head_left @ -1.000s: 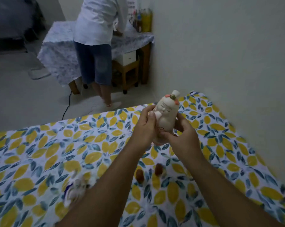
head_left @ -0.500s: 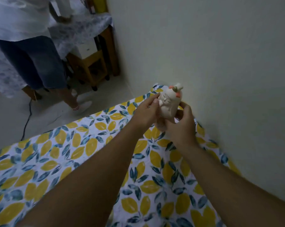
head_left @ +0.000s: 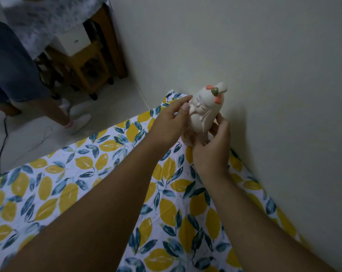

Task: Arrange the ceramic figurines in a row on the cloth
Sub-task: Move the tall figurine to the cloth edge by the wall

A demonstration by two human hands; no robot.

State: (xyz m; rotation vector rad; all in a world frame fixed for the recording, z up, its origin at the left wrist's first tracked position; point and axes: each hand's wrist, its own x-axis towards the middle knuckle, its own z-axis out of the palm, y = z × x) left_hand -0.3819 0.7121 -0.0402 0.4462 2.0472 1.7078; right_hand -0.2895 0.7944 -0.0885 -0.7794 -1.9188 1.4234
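Note:
A cream ceramic figurine [head_left: 204, 110] with a sleeping face, an orange bow and a small green knob on top is held upright above the far right corner of the lemon-print cloth [head_left: 72, 185]. My right hand [head_left: 211, 148] grips its base from below and behind. My left hand [head_left: 170, 122] holds its left side with thumb and fingertips. The figurine's bottom is hidden by my fingers. No other figurines show in this frame.
A pale wall [head_left: 264, 75] runs close along the cloth's right edge. A person in blue shorts [head_left: 11, 63] and white socks stands at the far left by a cloth-covered wooden table [head_left: 109, 42] and a small wooden stool [head_left: 87, 71]. A black cable [head_left: 3, 142] lies on the floor.
Both hands have carried the figurine farther away and to the right, toward the cloth's far corner by the wall. The small figurines seen near my arms earlier are out of view.

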